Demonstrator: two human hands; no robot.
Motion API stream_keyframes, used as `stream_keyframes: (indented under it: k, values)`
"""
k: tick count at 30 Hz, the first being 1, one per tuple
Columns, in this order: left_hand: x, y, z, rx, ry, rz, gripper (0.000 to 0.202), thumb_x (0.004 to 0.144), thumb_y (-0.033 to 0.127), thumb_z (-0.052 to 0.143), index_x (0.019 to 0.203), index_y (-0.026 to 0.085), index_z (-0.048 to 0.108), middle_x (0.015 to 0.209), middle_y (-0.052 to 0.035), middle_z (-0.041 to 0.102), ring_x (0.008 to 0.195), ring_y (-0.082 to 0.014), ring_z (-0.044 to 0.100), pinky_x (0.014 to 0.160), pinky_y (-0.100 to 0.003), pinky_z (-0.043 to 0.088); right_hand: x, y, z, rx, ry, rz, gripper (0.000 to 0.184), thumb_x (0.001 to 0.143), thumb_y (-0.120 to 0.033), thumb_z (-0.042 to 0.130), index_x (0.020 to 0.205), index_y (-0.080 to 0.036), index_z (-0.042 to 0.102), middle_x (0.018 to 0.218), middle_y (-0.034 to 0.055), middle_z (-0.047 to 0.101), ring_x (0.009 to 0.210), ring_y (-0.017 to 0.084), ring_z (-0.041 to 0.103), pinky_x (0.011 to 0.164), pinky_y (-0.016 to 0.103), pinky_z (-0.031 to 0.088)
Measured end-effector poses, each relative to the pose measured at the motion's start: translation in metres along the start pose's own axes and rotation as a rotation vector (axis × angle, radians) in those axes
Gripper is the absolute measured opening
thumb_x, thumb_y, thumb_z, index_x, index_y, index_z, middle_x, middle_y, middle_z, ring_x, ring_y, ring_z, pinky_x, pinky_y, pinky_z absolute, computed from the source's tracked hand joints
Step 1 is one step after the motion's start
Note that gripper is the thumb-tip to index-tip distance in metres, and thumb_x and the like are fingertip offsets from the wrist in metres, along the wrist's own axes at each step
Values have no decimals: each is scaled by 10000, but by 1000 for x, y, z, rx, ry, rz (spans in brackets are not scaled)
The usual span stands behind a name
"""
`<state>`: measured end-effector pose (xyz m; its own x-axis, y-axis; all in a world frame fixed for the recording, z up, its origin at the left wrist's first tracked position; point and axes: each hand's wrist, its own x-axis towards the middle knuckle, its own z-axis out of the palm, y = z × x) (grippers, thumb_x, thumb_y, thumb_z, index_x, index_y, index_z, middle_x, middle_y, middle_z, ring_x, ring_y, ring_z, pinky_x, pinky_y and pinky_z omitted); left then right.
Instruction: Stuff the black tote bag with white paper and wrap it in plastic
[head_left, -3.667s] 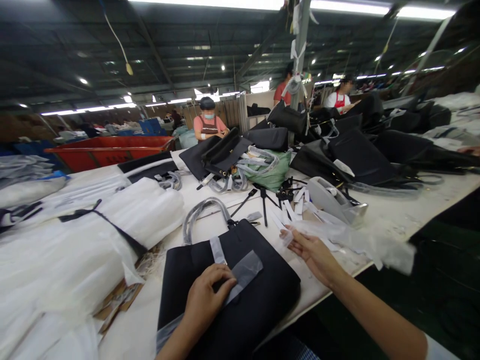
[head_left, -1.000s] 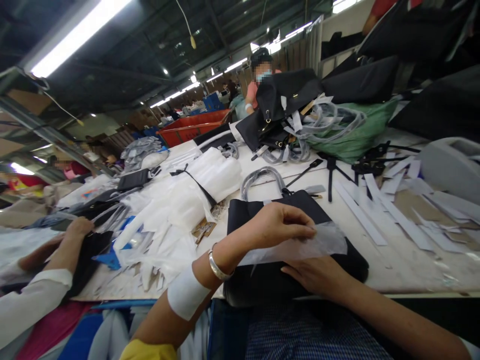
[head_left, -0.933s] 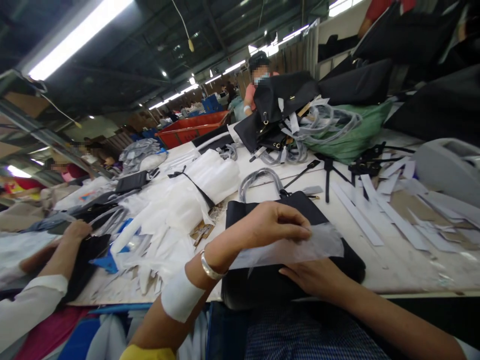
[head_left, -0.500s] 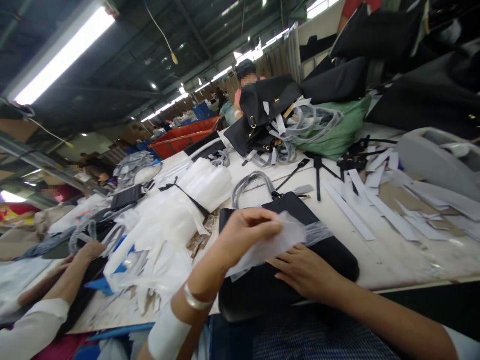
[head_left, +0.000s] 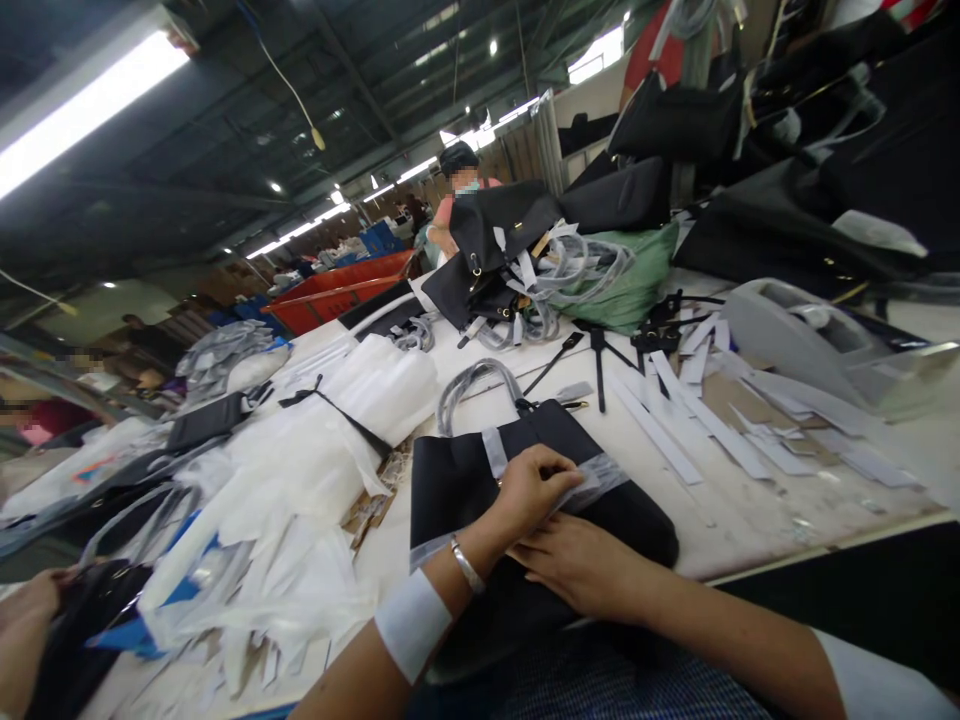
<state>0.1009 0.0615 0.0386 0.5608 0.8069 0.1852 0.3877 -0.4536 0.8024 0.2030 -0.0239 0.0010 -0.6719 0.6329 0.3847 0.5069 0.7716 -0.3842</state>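
Observation:
A black handbag (head_left: pixel 450 480) lies before me on the table, its handles (head_left: pixel 480 372) wrapped in clear plastic. A band of translucent film (head_left: pixel 606 474) runs across the bag's front. My left hand (head_left: pixel 529 490), with a silver bangle on the wrist, is above the bag, its thumb and forefinger closed on the film near the middle. My right hand (head_left: pixel 589 565) rests flat on the bag just below, fingers stretched out and their tips partly under the left hand. A short translucent strip (head_left: pixel 494 452) hangs over the bag's upper edge.
White foam sheets (head_left: pixel 300 470) are heaped to the left. At the right lie white paper strips (head_left: pixel 705 420), black straps (head_left: pixel 598 365) and a grey tape dispenser (head_left: pixel 795 325). More black bags (head_left: pixel 499 225) are piled behind. A co-worker's hand (head_left: pixel 30 605) holds a dark bag at far left.
My left hand has lowered the loose translucent sheet from above the bag down against its front. My right hand stays flat on the bag. The view has shifted to the right.

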Motion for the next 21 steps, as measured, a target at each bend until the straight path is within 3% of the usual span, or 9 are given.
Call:
stream_keyframes:
  k: [4, 6, 8, 11, 14, 17, 21]
  values:
    - [-4, -1, 5, 7, 2, 59, 46, 846, 195, 773, 834, 180, 731, 868, -9, 690, 863, -177, 631, 790, -270, 476, -8, -9, -2, -89, 137, -201, 275, 997, -144, 502, 1229, -120, 649, 1171, 88, 701, 1108, 231, 630, 977, 379, 527]
    - [-7, -2, 6, 51, 18, 63, 52, 858, 211, 767, 843, 182, 727, 868, -11, 686, 860, -180, 629, 788, -273, 473, -18, -15, -13, -96, 221, -318, 249, 1014, -139, 470, 1144, -110, 680, 1101, 76, 728, 1062, 203, 652, 948, 335, 542]
    - [-9, -3, 7, 91, 38, 75, 48, 862, 203, 764, 844, 182, 724, 857, -11, 683, 855, -180, 624, 786, -272, 467, -29, -16, -31, -119, 299, -325, 275, 1009, -110, 449, 1182, -124, 662, 1123, 68, 725, 1090, 195, 647, 990, 339, 523]
    - [-10, -5, 9, 97, 46, 97, 39, 861, 153, 749, 862, 184, 725, 862, -5, 682, 852, -171, 619, 772, -260, 458, -40, -3, -61, -188, 472, 8, 306, 995, -134, 463, 1245, -193, 629, 1187, 77, 695, 1148, 226, 620, 1036, 397, 493]
    - [-11, -6, 10, 93, 63, 110, 46, 875, 216, 760, 866, 190, 723, 866, 0, 681, 853, -171, 617, 766, -259, 451, -40, 20, -76, -243, 532, 389, 216, 978, -351, 552, 1110, -210, 649, 1135, 113, 674, 1115, 301, 611, 992, 486, 502]
    - [-12, -6, 10, 97, 83, 129, 63, 865, 217, 776, 878, 191, 720, 882, -1, 680, 876, -173, 618, 783, -257, 450, -38, 39, -69, -264, 436, 485, 294, 947, -488, 559, 958, -204, 637, 1261, 150, 602, 1261, 365, 503, 1061, 575, 426]
    - [-13, -6, 10, 97, 88, 151, 62, 861, 178, 770, 891, 198, 720, 914, -5, 679, 911, -177, 619, 800, -254, 452, -40, 51, -56, -177, 385, 536, 313, 949, -510, 535, 920, -213, 628, 1473, 152, 453, 1413, 359, 343, 1133, 595, 339]
